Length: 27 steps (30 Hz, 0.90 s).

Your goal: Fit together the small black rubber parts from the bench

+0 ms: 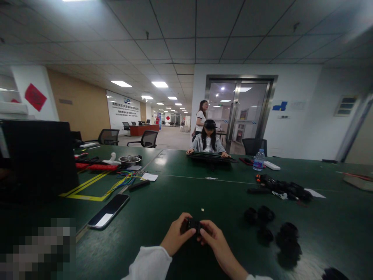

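Both my hands meet over the green table (163, 194), around a small black part (193, 224) whose kind I cannot make out. My left hand (176, 234) grips its left side, thumb pressed on the near face. On the right end of the same part, my right hand (213, 236) closes with thumb and fingers. A tiny pale piece (202, 210) lies just beyond my hands. To the right are several round black parts (265, 213), loosely grouped, with more of them (288, 233) nearer the table's right front.
A smartphone (109, 212) lies left, near coloured wires (124, 181) and a metal bowl (129, 160). A black box-like object (37, 159) stands far left. Rightward are a water bottle (258, 160) and a black cable bundle (285, 187). Opposite, a seated person holds a flat black panel (211, 157).
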Motion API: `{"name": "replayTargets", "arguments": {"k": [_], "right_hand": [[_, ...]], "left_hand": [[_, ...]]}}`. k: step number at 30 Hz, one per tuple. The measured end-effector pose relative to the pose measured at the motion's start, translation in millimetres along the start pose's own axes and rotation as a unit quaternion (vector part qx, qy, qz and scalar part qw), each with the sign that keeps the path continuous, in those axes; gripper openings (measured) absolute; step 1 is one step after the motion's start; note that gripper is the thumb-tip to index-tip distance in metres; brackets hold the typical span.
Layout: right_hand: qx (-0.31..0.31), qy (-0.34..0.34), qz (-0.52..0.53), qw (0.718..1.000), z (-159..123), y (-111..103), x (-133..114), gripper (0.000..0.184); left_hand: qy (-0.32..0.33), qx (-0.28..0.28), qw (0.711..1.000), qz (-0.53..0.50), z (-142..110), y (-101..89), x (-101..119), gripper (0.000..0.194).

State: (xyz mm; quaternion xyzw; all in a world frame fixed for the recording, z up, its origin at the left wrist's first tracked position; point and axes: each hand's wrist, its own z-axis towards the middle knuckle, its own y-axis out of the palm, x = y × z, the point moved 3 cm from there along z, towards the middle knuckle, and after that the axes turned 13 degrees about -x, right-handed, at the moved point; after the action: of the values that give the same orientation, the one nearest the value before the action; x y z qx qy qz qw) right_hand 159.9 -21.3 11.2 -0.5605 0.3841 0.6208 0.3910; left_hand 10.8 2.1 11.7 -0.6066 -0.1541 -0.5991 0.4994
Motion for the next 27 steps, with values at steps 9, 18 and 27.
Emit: {"name": "replayTargets", "arguments": {"k": [9,18,27], "right_hand": [[0.002,-0.011,0.005,1.000,0,-2,3,0.028],[0.016,-0.029,0.012,0.999,3,-5,10,0.028],[0.003,0.005,-0.018,1.000,-3,-1,-2,0.028]], "left_hand": [[-0.005,-0.032,0.999,-0.009,-1,2.0,-3,0.043],[-0.030,-0.041,0.998,-0.022,0,2.7,-7,0.039],[-0.075,-0.021,0.997,0.001,3,1.1,-8,0.036]]}}
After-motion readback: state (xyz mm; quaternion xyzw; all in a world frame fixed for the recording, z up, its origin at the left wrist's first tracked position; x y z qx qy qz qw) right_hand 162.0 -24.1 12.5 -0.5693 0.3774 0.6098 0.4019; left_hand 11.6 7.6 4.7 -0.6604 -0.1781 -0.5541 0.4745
